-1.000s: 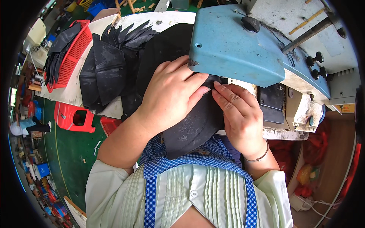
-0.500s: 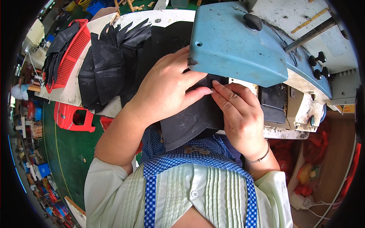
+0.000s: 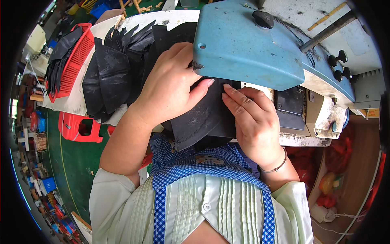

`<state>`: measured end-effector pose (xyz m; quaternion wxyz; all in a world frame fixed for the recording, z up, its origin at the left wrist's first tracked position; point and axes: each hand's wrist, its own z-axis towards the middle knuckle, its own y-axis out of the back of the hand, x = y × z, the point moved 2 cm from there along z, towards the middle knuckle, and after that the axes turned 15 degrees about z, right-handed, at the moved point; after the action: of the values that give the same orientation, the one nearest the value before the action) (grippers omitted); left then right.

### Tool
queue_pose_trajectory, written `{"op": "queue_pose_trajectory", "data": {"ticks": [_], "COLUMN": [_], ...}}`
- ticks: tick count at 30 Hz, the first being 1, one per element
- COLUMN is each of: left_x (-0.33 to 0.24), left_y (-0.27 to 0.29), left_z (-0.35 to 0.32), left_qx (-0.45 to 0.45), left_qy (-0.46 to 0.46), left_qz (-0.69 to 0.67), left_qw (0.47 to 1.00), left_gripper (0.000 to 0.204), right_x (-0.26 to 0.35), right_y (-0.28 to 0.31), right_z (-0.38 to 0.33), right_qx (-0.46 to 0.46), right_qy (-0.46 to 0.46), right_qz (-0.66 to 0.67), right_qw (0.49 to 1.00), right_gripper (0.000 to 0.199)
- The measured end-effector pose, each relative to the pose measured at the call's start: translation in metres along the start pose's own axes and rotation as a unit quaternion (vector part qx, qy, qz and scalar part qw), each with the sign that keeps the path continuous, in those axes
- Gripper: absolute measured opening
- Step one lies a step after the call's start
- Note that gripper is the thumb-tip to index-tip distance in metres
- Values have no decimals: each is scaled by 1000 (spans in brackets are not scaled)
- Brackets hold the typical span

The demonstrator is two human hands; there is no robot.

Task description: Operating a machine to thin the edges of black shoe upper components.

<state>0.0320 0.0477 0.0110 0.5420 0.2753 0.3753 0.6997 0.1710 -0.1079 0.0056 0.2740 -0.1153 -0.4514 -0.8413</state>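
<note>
Placement of two hands at a machine point(image 3: 357, 44) with a blue housing point(image 3: 248, 49). The left hand point(image 3: 168, 83) lies over the upper left of a black sheet-like piece point(image 3: 199, 118), beside the housing's corner; its thumb stands apart from the fingers and points toward the right hand point(image 3: 254, 118), while its fingertips are hidden from me. Whether it pinches the piece I cannot tell. The right hand rests at the piece's right margin, its visible fingers close together, their tips on the black surface; its underside is concealed, so I cannot tell whether it grips. The piece lies between the hands, its upper end out of sight behind the housing, its lower part extending toward the person's blue checked apron point(image 3: 203, 162). A thin band point(image 3: 273, 169) encircles the right wrist. To the left, on the white table point(image 3: 178, 16), further black pieces point(image 3: 111, 73) lie fanned and overlapping; beyond them, a red perforated basket point(image 3: 77, 63) holds more. A red stool point(image 3: 73, 127) stands on the green floor point(image 3: 77, 162).
</note>
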Motion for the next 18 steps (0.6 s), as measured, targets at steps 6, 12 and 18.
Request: {"op": "queue_pose_trajectory", "data": {"ticks": [6, 12, 18], "left_x": [4, 8, 13], "left_y": [-6, -2, 11], "left_z": [2, -1, -6], "left_qx": [-11, -4, 68], "left_qy": [30, 51, 31], "left_qz": [9, -18, -31], "left_qw": [999, 999, 997], "left_gripper": [15, 19, 26], "right_x": [0, -1, 0], "right_y": [0, 0, 1], "right_z": [-1, 0, 0], "right_qx": [-3, -2, -1], "right_qy": [-6, -5, -8], "right_qz": [9, 13, 12], "right_qw": [1000, 1000, 1000], "right_gripper": [44, 43, 42]}}
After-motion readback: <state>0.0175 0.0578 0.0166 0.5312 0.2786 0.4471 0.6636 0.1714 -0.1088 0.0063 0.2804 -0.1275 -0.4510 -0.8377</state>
